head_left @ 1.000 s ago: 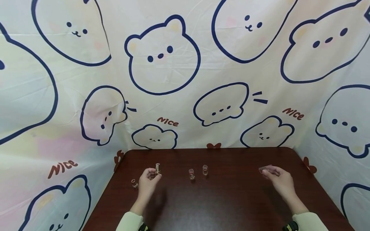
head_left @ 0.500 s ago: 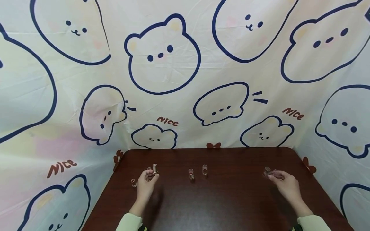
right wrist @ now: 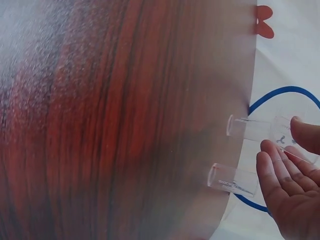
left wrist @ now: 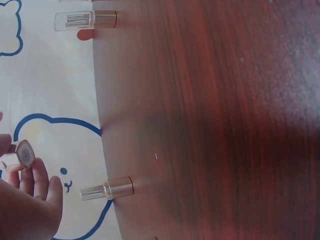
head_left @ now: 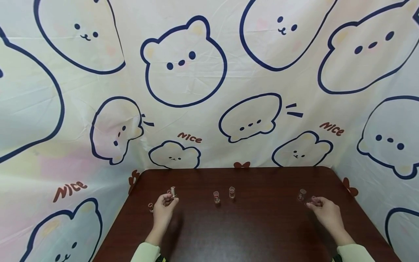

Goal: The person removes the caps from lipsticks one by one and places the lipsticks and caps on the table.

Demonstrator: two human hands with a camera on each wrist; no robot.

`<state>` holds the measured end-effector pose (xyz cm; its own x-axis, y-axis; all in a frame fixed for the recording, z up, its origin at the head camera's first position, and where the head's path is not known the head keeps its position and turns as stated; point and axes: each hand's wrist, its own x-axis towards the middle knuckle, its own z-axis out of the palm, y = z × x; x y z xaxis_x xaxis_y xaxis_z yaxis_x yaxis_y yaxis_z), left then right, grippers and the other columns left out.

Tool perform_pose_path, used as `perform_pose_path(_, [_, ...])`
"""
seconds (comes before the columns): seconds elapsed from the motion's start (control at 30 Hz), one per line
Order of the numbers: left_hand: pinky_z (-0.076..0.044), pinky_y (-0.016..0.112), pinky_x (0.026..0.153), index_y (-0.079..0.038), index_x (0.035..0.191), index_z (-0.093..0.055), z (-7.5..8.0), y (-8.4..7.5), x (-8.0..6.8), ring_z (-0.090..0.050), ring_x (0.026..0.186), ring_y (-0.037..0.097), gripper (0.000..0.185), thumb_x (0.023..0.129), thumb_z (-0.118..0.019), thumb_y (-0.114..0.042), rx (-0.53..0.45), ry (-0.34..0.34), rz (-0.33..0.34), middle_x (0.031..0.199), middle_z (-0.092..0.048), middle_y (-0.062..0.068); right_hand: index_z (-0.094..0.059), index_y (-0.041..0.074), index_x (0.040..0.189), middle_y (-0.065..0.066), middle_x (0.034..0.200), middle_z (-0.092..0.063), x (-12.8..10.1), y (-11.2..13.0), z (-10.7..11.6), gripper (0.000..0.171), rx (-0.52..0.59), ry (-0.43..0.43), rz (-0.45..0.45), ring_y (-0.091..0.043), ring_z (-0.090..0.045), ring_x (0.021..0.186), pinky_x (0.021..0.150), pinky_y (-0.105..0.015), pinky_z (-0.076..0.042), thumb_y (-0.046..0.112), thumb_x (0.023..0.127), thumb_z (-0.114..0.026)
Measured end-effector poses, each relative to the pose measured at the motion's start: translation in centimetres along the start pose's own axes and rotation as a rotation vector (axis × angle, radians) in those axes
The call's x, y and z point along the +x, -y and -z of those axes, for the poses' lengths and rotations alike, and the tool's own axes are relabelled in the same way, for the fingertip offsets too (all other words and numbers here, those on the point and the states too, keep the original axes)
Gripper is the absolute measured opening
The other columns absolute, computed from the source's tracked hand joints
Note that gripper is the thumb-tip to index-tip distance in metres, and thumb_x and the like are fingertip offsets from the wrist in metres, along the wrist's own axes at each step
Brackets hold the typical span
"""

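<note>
In the head view my left hand [head_left: 162, 211] pinches a gold lipstick tube [head_left: 173, 191] upright over the table's left side. The left wrist view shows the end of this held tube [left wrist: 25, 155] between thumb and fingers. Close by stands an uncapped lipstick [left wrist: 107, 190], silvery stem up. My right hand [head_left: 327, 214], at the table's right, holds a small clear cap [right wrist: 284, 132] between thumb and fingertips. Beside those fingertips, two more clear caps [right wrist: 232, 180] stand on the table, one partly behind the held cap in the right wrist view.
Two capped lipsticks [head_left: 216, 197] stand near the middle of the brown wooden table [head_left: 262, 225]. Another small tube [head_left: 151, 207] stands left of the left hand. A cloth [head_left: 183, 80] printed with cartoon bears hangs around the back and sides.
My right hand has drawn back to the right, and clear caps now show on the table in front of it. My left hand has shifted slightly left with its lipstick tube.
</note>
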<state>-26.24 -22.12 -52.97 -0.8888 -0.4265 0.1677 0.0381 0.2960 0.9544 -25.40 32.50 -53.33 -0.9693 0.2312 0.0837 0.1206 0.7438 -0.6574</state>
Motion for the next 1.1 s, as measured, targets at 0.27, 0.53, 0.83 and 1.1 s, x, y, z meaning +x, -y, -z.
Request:
perform_pose_path(0.27, [-0.047, 0.017, 0.067, 0.006, 0.106, -0.06, 0.2, 0.6, 0.1, -0.061, 0.085, 0.018, 0.028, 0.084, -0.074, -0.005, 0.025, -0.002, 0.009, 0.099, -0.066, 0.017, -0.063, -0.013, 0.109, -0.021, 0.092, -0.068, 0.2, -0.4, -0.6, 0.039, -0.039, 0.004, 0.009, -0.037, -0.065, 0.084, 0.063, -0.044, -0.052, 0.019, 0.089, -0.071])
perform_pose_path(0.53, [-0.048, 0.018, 0.066, 0.005, 0.111, -0.064, 0.3, 1.0, 0.2, -0.063, 0.088, 0.022, 0.03, 0.085, -0.073, -0.006, 0.09, -0.007, 0.015, 0.101, -0.067, 0.018, -0.063, -0.012, 0.105, -0.018, 0.089, -0.066, 0.6, -0.8, -1.1, 0.034, -0.059, 0.016, 0.009, -0.032, -0.064, 0.078, 0.061, -0.043, -0.05, 0.017, 0.087, -0.073])
perform_pose_path(0.83, [-0.047, 0.022, 0.066, 0.005, 0.105, -0.066, 0.5, 1.5, 0.4, -0.063, 0.086, 0.025, 0.026, 0.082, -0.075, -0.004, 0.14, -0.011, 0.004, 0.097, -0.068, 0.016, -0.065, -0.012, 0.103, -0.019, 0.09, -0.064, 0.8, -1.3, -1.7, 0.035, -0.101, 0.015, 0.035, -0.036, -0.063, 0.078, 0.063, -0.048, -0.051, 0.017, 0.086, -0.074])
perform_pose_path(1.1, [-0.047, 0.026, 0.065, 0.004, 0.101, -0.066, 0.5, 2.3, 0.5, -0.064, 0.083, 0.025, 0.025, 0.08, -0.076, -0.004, 0.201, -0.021, -0.027, 0.095, -0.07, 0.017, -0.063, -0.014, 0.106, -0.022, 0.095, -0.062, 1.0, -1.4, -1.9, 0.036, -0.103, 0.044, 0.015, -0.039, -0.062, 0.082, 0.066, -0.05, -0.05, 0.016, 0.087, -0.072])
